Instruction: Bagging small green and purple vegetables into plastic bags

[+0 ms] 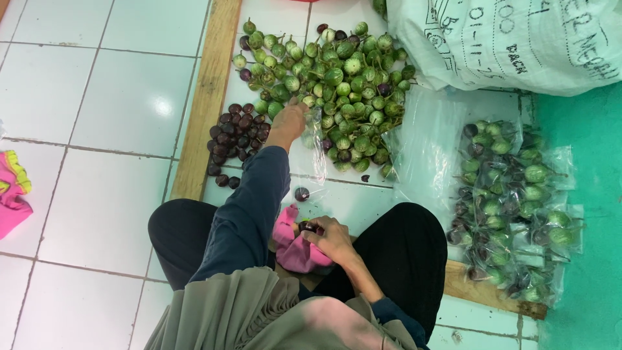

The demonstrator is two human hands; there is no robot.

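A heap of small round green eggplants (337, 84) lies on the white tiled floor ahead of me. My left hand (289, 120) reaches out to its near edge and grips a clear plastic bag (313, 139) that hangs beside it. My right hand (332, 238) rests in my lap on a pink cloth (293, 249), fingers closed on a small dark purple eggplant (308, 227). One loose purple eggplant (302, 193) lies on the floor between my hands.
A pile of dark purple eggplants (234, 139) sits left of the green heap, beside a wooden plank (206, 97). Filled clear bags of eggplants (512, 207) lie at right. A large white sack (512, 39) is at the top right. Pink cloth (11, 194) lies far left.
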